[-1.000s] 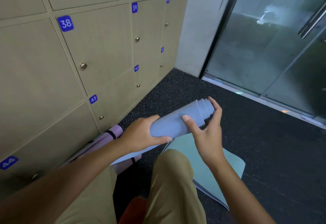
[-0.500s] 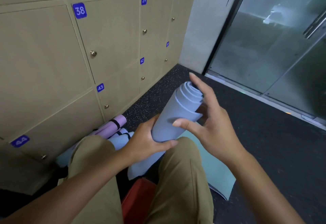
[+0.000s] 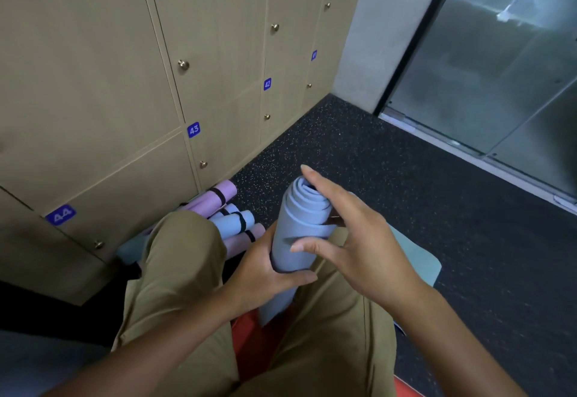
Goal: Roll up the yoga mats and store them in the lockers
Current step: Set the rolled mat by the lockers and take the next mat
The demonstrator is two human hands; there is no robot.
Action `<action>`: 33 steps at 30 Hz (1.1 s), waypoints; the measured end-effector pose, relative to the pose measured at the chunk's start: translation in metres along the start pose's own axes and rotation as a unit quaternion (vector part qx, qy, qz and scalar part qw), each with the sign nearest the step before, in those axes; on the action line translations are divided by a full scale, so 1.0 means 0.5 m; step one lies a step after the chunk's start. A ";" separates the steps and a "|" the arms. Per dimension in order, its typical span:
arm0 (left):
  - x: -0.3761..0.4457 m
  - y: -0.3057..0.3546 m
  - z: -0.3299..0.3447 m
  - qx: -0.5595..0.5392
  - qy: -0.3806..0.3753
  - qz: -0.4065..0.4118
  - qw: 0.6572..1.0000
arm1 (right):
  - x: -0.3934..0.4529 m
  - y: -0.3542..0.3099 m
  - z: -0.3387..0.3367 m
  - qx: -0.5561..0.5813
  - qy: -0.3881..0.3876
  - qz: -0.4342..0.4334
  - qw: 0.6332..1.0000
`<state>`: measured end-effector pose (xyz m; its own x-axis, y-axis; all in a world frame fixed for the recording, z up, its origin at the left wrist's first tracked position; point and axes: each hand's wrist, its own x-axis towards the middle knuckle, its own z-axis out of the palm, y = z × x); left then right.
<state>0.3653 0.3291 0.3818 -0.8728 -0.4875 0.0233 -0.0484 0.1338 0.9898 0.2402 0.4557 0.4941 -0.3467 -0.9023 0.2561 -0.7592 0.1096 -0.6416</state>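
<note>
A rolled blue-grey yoga mat (image 3: 298, 234) stands nearly upright between my knees, its spiral end facing up. My left hand (image 3: 265, 275) grips the roll around its lower half. My right hand (image 3: 349, 240) hovers at the roll's right side with fingers spread, the index finger reaching over the top end and the thumb lying across the front. Several strapped rolled mats, pink (image 3: 218, 193) and light blue (image 3: 232, 221), lie on the floor against the lockers (image 3: 103, 78). A flat teal mat (image 3: 418, 256) lies under my right leg.
The beige locker doors, numbered 38 to 44, are all closed and have small round knobs (image 3: 183, 65). Dark speckled floor (image 3: 374, 159) stretches ahead to a glass door (image 3: 499, 62) on the right. Something red (image 3: 249, 337) sits beneath my legs.
The roll has been tipped from lying sideways in both hands to standing nearly upright. My right hand let go of its grip and opened, moving up by the top end.
</note>
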 end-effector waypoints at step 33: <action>0.120 0.023 0.102 0.038 0.034 -0.011 0.999 | 0.000 0.095 -0.077 0.119 0.100 0.170 0.973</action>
<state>0.2875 0.3453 0.3873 -0.8361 -0.5484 0.0141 -0.1063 0.1872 0.9766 0.1830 0.4772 0.4915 -0.6747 -0.7282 0.1204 -0.4411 0.2671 -0.8568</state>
